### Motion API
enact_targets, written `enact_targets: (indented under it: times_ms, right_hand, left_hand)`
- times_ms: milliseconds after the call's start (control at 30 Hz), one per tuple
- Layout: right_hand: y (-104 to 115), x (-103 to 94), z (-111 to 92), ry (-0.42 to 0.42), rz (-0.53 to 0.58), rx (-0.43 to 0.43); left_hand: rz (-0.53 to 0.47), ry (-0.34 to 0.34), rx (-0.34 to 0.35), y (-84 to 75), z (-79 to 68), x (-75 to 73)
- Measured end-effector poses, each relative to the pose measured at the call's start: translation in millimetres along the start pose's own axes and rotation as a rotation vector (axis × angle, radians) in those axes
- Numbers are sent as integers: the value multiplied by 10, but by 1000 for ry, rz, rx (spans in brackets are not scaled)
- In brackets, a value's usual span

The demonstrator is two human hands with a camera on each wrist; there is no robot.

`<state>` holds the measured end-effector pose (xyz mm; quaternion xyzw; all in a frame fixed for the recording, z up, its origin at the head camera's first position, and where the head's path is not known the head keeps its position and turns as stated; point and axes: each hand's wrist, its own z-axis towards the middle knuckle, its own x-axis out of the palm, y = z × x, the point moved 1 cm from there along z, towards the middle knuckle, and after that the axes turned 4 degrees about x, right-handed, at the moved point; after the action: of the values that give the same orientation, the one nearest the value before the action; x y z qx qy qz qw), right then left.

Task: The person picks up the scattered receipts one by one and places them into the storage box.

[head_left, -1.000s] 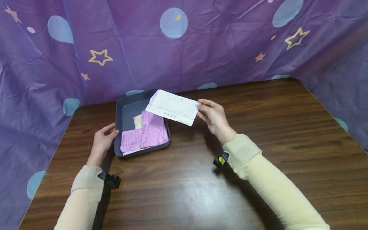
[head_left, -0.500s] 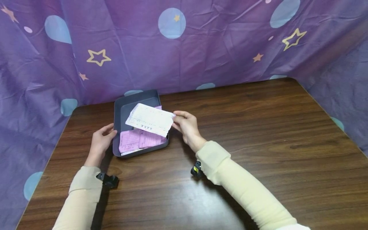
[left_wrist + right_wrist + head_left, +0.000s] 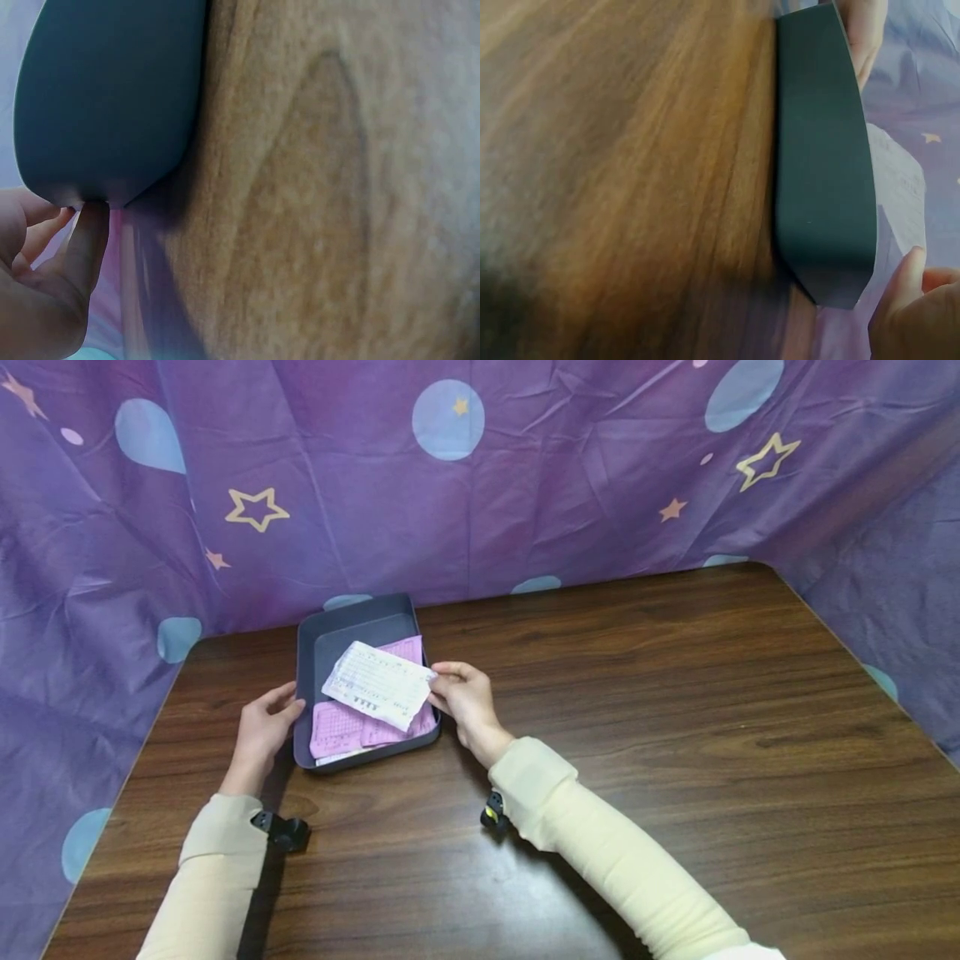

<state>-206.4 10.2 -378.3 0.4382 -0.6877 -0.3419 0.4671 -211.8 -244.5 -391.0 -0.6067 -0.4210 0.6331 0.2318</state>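
Observation:
A dark grey tray (image 3: 412, 739) stands at the left of the table, holding pink printed forms (image 3: 336, 727). Over them, tilted, lies a white printed form (image 3: 378, 685), its right corner pinched between the thumb and fingers of my right hand (image 3: 467, 703). Whether its left end touches the tray floor is unclear. My left hand (image 3: 262, 731) rests with thumb and fingertips against the tray's left side; the left wrist view shows the thumb (image 3: 86, 244) at the outer wall. In the right wrist view, the white form (image 3: 900, 180) shows partly behind the tray wall (image 3: 825, 165).
The brown wooden table (image 3: 637, 710) extends to the right and front of the tray. A purple curtain (image 3: 525, 485) with stars and dots hangs behind its back edge. Small black cameras are strapped at both wrists.
My right hand has moved left and towards me, bringing the white form from the tray's right rim to over the pink forms. My left hand stays at the tray.

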Motion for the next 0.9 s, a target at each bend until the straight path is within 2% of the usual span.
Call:
enact_targets:
  times_ms: [300, 900]
  right_hand:
    - [-39, -4, -14, 12, -176, -80]
    - [0, -41, -6, 88, -384, -67]
  left_hand:
    - [2, 3, -31, -11, 4, -3]
    - [-7, -8, -36, -13, 8, 10]
